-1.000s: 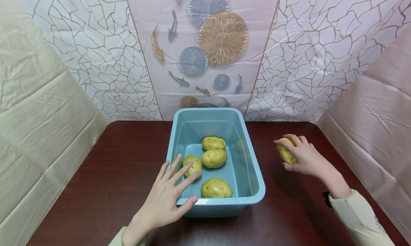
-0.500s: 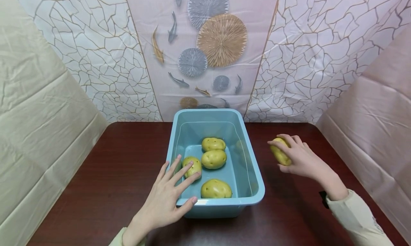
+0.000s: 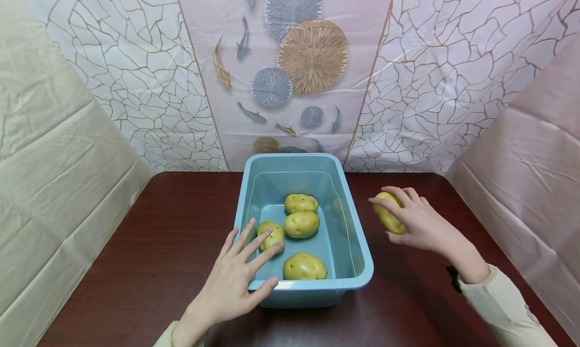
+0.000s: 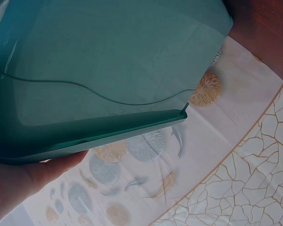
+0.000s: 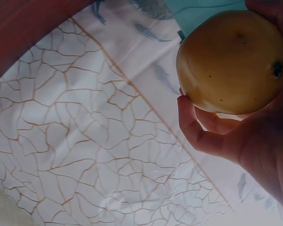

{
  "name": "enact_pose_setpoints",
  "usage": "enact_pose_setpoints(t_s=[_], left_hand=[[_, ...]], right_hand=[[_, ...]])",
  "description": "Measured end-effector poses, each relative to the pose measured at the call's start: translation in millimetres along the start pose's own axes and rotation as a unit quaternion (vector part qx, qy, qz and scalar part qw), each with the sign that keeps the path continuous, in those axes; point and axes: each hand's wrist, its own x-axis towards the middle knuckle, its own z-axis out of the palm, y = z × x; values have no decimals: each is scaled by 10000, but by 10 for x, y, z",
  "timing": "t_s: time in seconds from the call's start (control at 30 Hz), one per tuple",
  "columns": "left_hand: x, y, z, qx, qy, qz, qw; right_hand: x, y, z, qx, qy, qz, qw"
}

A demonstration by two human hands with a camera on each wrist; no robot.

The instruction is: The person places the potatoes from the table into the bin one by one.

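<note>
A yellow potato is gripped in my right hand, held just right of the blue plastic tub. The right wrist view shows the same potato between thumb and fingers, a dark spot on its side. My left hand rests on the tub's near left corner, fingers spread and straight over the rim. Inside the tub lie several potatoes: two close together toward the back, one potato near the front wall, and one potato partly behind my left fingers. In the left wrist view the tub's wall fills the upper part.
The tub stands on a dark red-brown table. Patterned cloth hangs behind the table's far edge. Plain cream cloth slopes along the left side, and a similar pinkish cloth along the right.
My right hand has moved left toward the tub, carrying the potato. My left hand, the tub and the potatoes inside have stayed in place.
</note>
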Motion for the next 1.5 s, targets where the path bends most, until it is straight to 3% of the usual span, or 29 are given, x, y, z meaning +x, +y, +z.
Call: enact_pose_setpoints(t_s=[0.43,1.5], left_hand=[[1,2,-3,5,-31,-18,10000],[-2,1,-2,-29,-48,-38,10000]], right_hand=[[60,-121,-91,-105,90,-95,9999],[249,-424,-287,-375,452,-979,9935]])
